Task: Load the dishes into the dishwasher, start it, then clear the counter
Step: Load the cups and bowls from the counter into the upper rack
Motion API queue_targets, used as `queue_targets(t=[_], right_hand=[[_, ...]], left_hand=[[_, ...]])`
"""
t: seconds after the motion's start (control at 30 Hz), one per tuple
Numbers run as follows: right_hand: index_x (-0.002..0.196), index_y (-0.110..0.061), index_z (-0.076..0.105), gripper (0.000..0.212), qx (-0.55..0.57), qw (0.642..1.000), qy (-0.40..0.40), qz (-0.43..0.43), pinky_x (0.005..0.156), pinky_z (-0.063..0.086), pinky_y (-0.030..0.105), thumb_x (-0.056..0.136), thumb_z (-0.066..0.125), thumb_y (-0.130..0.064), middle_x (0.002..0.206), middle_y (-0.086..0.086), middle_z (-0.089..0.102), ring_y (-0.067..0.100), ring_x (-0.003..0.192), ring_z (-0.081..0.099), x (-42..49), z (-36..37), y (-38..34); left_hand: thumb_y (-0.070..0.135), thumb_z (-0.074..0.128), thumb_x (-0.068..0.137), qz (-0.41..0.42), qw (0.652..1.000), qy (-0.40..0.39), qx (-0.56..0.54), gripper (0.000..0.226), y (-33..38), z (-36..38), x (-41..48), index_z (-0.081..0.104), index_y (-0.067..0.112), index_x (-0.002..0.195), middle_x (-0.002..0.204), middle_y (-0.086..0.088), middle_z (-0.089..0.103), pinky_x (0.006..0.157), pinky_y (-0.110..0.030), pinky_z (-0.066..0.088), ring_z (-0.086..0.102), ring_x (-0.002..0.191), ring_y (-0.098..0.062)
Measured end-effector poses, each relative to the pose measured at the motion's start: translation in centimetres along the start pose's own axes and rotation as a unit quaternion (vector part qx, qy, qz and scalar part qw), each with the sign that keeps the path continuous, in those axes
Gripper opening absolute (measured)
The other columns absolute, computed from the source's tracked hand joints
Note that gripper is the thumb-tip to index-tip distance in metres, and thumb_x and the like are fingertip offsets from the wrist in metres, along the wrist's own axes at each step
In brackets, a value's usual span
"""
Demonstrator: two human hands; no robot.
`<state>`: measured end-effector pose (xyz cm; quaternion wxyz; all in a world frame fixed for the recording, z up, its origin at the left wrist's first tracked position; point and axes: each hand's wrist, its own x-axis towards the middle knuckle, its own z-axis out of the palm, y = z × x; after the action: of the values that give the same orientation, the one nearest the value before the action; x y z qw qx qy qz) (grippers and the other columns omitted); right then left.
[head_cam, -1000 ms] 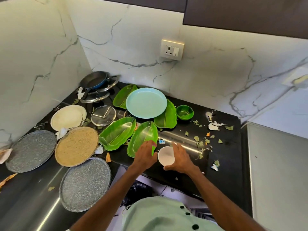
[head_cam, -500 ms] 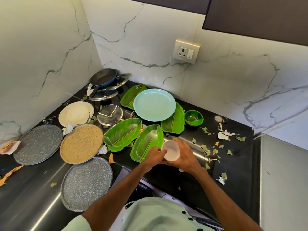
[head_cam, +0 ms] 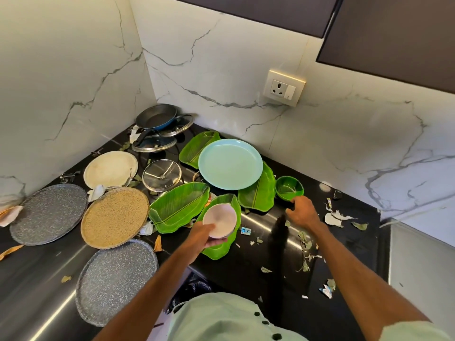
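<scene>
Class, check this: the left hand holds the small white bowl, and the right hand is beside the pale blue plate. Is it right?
One error: the head view shows the right hand beside the small green bowl, not the pale blue plate. The left hand does hold the small white bowl.

white grey-veined marble walls point(head_cam: 73, 77) meet in corner; dark cabinets point(head_cam: 394, 33) overhead; socket point(head_cam: 284, 89) on back wall; black counter point(head_cam: 349, 254) below.

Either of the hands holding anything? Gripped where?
Left hand holds the small white bowl by its near rim, thumb on top, fingers under. Right hand holds nothing, open beside the green bowl.
</scene>
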<state>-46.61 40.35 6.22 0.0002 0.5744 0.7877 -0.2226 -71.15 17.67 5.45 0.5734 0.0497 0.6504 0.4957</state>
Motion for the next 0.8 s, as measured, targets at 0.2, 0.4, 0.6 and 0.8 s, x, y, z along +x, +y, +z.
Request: queue_targets(t=[0.2,0.4,0.6,0.8], right_hand=[[0.114,-0.014,0.060,0.036,-0.037,0.997,-0.064,-0.025,0.099,0.045,0.039,0.079,0.066,-0.005,0.125,0.010,0.051,0.032,0.119,0.054,3.0,0.6,1.0],[0.111,-0.008,0.059,0.027,-0.143,0.972,-0.172,-0.066,0.094,0.044,0.032,0.087,0.068,-0.016,0.132,0.015,0.047,0.031,0.116,0.053,4.8,2.3,-0.4],[0.095,-0.019,0.059,0.020,-0.118,0.983,-0.136,-0.029,0.063,0.043,0.028,0.081,0.065,-0.006,0.102,0.007,0.062,0.027,0.091,0.064,4.1,1.3,-0.9],[0.101,-0.027,0.055,0.039,-0.078,0.992,-0.097,-0.014,0.079,0.052,0.035,0.076,0.081,-0.044,0.097,-0.004,0.065,0.020,0.091,0.064,1.3,0.2,-0.5]], left_hand=[[0.007,0.057,0.098,0.008,1.000,0.013,-0.024,0.048,0.9,-1.5,-0.4,0.038,-0.001,0.142,0.123,-0.026,0.060,0.065,-0.035,0.062,0.075,0.085,-0.036],[0.009,0.058,0.098,0.026,0.999,0.002,-0.024,0.046,2.1,-1.7,0.0,0.040,-0.003,0.139,0.117,-0.024,0.064,0.072,-0.037,0.062,0.075,0.089,-0.035],[0.008,0.061,0.096,0.030,0.999,-0.014,-0.033,0.048,2.9,-1.3,0.8,0.040,-0.001,0.139,0.118,-0.023,0.064,0.080,-0.041,0.062,0.074,0.093,-0.034],[0.004,0.061,0.095,0.012,0.999,-0.026,-0.017,0.044,3.2,0.5,1.6,0.043,0.000,0.135,0.121,-0.026,0.062,0.070,-0.037,0.062,0.074,0.091,-0.036]])
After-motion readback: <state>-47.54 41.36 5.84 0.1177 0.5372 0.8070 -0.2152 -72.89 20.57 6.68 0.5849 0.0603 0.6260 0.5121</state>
